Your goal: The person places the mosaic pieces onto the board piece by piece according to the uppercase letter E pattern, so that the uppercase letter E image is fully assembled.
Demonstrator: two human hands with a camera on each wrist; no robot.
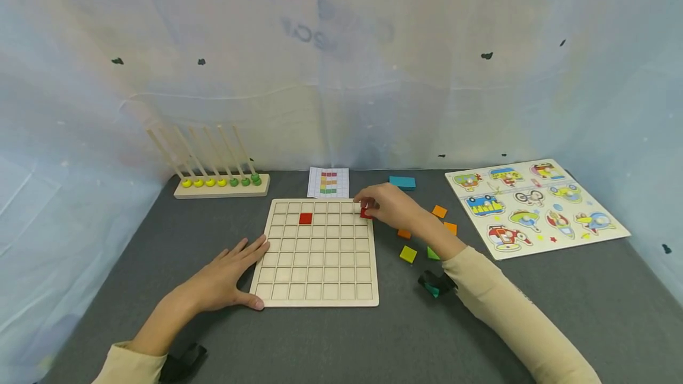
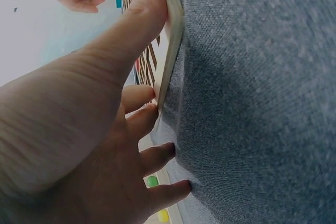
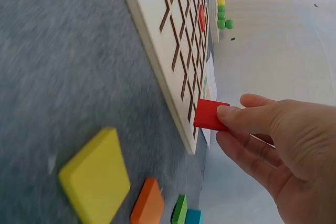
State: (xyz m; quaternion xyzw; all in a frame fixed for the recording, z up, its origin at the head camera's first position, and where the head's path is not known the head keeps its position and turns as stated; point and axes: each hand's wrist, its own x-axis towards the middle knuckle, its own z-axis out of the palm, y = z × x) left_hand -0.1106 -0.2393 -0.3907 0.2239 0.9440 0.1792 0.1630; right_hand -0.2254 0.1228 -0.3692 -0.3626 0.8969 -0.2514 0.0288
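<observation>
- The right hand [image 1: 391, 203] pinches a red tile [image 3: 210, 114] between thumb and fingers over the far right corner of the wooden grid board [image 1: 316, 259]; whether the tile touches the board cannot be told.
- In the head view the fingers cover much of that tile; the right wrist view shows more of it, one end hidden under the thumb.
- The left hand [image 1: 229, 271] lies with its fingers spread along the board's left side, its thumb at the near left corner, well apart from the other hand. The two farther fingertips rest on the grey cloth [image 1: 331, 342].
- A second red tile [image 1: 305, 218] sits in a cell of the upper left part of the grid.
- The right forearm partly hides a green tile [image 1: 433, 254] and an orange tile [image 1: 450, 228]; a yellow tile [image 1: 408, 254] lies in full view nearby.
- A dark green piece [image 1: 432, 291] shows only in part beside the black strap [image 1: 439, 280] at the right wrist.
- The printed card [image 1: 328, 182] beyond the board bears coloured blocks, too small to make out exactly.
- Both sleeves are cut off by the head view's lower edge.
</observation>
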